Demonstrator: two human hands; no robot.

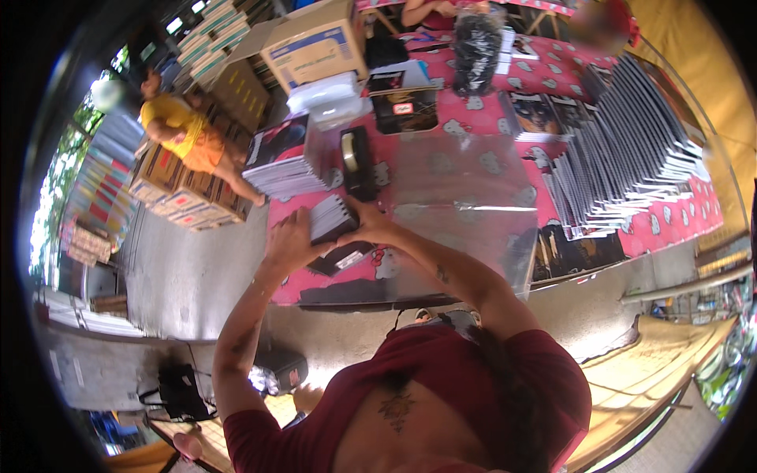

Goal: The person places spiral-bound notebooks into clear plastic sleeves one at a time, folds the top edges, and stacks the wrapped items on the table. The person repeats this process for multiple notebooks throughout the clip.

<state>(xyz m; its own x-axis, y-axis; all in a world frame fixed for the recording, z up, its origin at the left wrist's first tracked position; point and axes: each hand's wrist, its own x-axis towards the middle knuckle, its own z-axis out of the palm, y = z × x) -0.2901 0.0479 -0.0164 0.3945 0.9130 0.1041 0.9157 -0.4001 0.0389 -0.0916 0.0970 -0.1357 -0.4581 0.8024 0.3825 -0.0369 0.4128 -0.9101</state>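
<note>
My left hand (292, 239) and my right hand (371, 224) are closed on opposite sides of a small stack of white-paged booklets (330, 217) with dark covers. It is close to the table's left edge. A dark flat piece (341, 258) lies just in front of it, partly hidden by my arm. Beyond my right hand stands a black tape dispenser (357, 165) with a roll of tape. To the left of that is a taller stack of notebooks (282, 162) with dark pictured covers. Clear plastic sheets (465, 236) lie to the right, partly under my right forearm.
Long rows of notebooks (623, 150) lean over the pink patterned table (662, 229) at right. A cardboard box (315, 51), white plastic packs (325, 98) and a black wrapped bundle (477, 55) stand farther back. A person in yellow (177, 130) is beyond the left edge, near stacked cartons (185, 189).
</note>
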